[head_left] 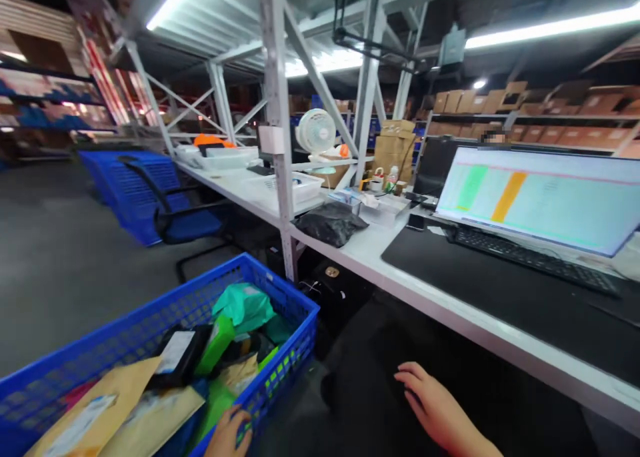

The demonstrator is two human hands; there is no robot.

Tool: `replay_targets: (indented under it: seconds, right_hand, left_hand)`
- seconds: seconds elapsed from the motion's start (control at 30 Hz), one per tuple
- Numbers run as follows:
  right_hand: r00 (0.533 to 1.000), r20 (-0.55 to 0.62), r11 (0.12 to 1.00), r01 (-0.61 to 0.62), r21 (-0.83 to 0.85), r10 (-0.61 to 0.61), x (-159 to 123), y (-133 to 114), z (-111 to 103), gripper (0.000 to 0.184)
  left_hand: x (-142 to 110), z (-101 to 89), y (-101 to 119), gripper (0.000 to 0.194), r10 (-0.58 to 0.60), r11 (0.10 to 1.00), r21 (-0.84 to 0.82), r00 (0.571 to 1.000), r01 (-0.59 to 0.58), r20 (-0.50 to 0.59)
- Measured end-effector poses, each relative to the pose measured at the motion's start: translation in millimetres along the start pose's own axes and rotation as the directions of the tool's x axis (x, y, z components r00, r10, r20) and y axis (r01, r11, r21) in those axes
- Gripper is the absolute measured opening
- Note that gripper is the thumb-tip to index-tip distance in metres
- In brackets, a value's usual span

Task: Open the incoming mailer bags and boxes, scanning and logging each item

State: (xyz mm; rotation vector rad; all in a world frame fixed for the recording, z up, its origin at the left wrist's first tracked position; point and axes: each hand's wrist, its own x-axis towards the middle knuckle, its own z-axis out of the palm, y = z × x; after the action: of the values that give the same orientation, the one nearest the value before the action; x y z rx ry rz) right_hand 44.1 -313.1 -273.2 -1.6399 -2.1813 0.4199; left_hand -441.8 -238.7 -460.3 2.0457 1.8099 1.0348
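My left hand [231, 433] is at the near rim of a blue plastic crate [150, 312], its fingers curled over the edge. Inside the crate lie several parcels: a brown padded envelope [107, 404], a black package with a white label [181, 352], a bright green package [216, 345] and a teal bag [243, 306]. My right hand [429, 396] hovers below the desk edge over a dark area, fingers stretched out and holding nothing.
The desk [350, 247] bears a black plastic bag [330, 224], a keyboard [530, 257], a monitor [545, 200] and a phone [415, 222]. A metal post [280, 130] rises at the desk edge. Behind the crate stands an office chair [193, 225] near blue crates [130, 190].
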Motion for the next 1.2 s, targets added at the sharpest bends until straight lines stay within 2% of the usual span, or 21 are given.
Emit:
replay_targets:
  seconds: [0.1, 0.2, 0.3, 0.43, 0.53, 0.63, 0.73, 0.83, 0.93, 1.03, 1.1, 1.2]
  right_hand:
    - [0.970, -0.242, 0.997, -0.035, -0.062, 0.019, -19.4, 41.3, -47.8, 0.038]
    - [0.912, -0.408, 0.985, -0.103, -0.139, 0.038, -48.0, 75.4, -103.2, 0.035]
    - [0.859, -0.511, 0.957, -0.180, -0.229, 0.040, -86.1, 110.9, -150.8, 0.035]
    - [0.786, -0.618, 0.901, -0.279, -0.331, 0.016, -141.2, 168.6, -200.4, 0.032]
    - [0.749, -0.662, 0.865, -0.342, -0.367, 0.016, -176.0, 213.3, -232.3, 0.031]
    - [0.730, -0.680, 0.835, -0.415, -0.361, 0.068, -198.5, 248.5, -252.6, 0.032]
    - [0.726, -0.678, 0.822, -0.452, -0.345, 0.114, -206.4, 268.6, -259.0, 0.034]
    - [0.744, -0.655, 0.820, -0.455, -0.349, 0.133, -204.8, 277.4, -262.0, 0.036]
    - [0.764, -0.627, 0.804, -0.465, -0.370, 0.153, -202.1, 290.6, -274.4, 0.037]
    - [0.749, -0.629, 0.761, -0.528, -0.377, 0.208, -203.8, 326.7, -300.1, 0.039]
    - [0.692, -0.658, 0.714, -0.618, -0.329, 0.295, -207.8, 365.8, -321.9, 0.041]
    - [0.539, -0.722, 0.617, -0.762, -0.199, 0.434, -214.6, 433.2, -354.9, 0.048]
  left_hand:
    - [65.1, 15.5, 54.9, 0.025, 0.113, 0.993, -0.010, 0.993, -0.113, -0.026]
    - [135.7, 35.7, 133.8, 0.031, 0.268, 0.963, -0.035, 0.963, -0.267, 0.010]
    - [204.8, 51.7, 223.4, 0.032, 0.381, 0.924, -0.068, 0.920, -0.376, 0.089]
    - [286.8, 63.2, 330.8, 0.042, 0.418, 0.908, 0.034, 0.908, -0.417, -0.036]
    - [331.7, 69.6, 386.7, 0.052, 0.442, 0.882, 0.231, 0.891, -0.410, -0.105]
    - [358.8, 75.3, 417.8, 0.057, 0.441, 0.820, 0.453, 0.891, -0.350, -0.111]
    - [370.7, 81.0, 427.1, 0.057, 0.467, 0.736, 0.583, 0.881, -0.344, -0.070]
    - [370.3, 90.8, 426.5, 0.055, 0.452, 0.744, 0.580, 0.889, -0.332, -0.071]
    - [364.0, 105.2, 430.1, 0.053, 0.464, 0.757, 0.543, 0.884, -0.364, -0.053]
    - [360.4, 119.9, 442.6, 0.051, 0.522, 0.722, 0.528, 0.853, -0.448, 0.010]
    - [361.8, 129.0, 453.9, 0.051, 0.551, 0.708, 0.511, 0.834, -0.487, 0.032]
    - [366.4, 144.2, 473.5, 0.047, 0.565, 0.736, 0.434, 0.825, -0.519, 0.029]
